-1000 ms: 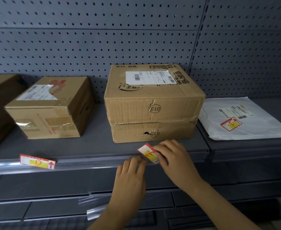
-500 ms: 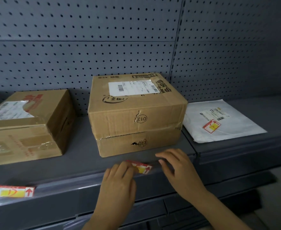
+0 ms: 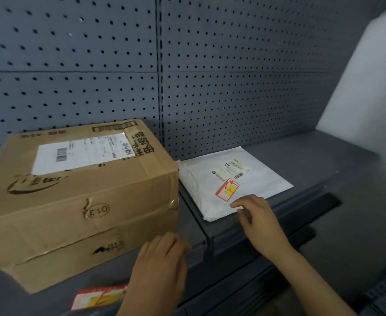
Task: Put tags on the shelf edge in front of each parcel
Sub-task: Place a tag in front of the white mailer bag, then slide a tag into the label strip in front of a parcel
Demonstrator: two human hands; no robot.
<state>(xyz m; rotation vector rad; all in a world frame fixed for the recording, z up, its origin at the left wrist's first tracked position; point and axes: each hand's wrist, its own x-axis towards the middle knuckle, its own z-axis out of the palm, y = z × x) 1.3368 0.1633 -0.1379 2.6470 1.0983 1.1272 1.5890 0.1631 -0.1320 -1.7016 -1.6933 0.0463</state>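
**Fingers closing in on a tag that lies flat on a slippery mailer**

The fingers (image 3: 238, 205) of the right hand (image 3: 261, 221) reach over the near edge of the white mailer (image 3: 251, 176), loosely curled and empty, their tips just beside the red-and-yellow tag (image 3: 227, 189) that lies on top of it. The left hand (image 3: 159, 267) rests palm-down at the front of the shelf (image 3: 301, 156), fingers relaxed and gripping nothing, its heel touching a second tag (image 3: 97, 298) already lying along the shelf edge (image 3: 244, 241) in front of the cardboard box (image 3: 78, 197).

The likely next step is to lift the tag off the mailer and seat it on the edge below. The risks, as I judge them:

- The tag lies flat against smooth film, so a pinch may find no edge to catch and simply push it back.
- The mailer is light and thin; pressing or dragging on it could slide the whole parcel away from its spot, or off the front lip.
- If the tag is stuck down rather than loose, which cannot be told here, pulling could tear it or wrinkle the film.
- The left hand, moving away, could nudge the tag beneath it off the edge.
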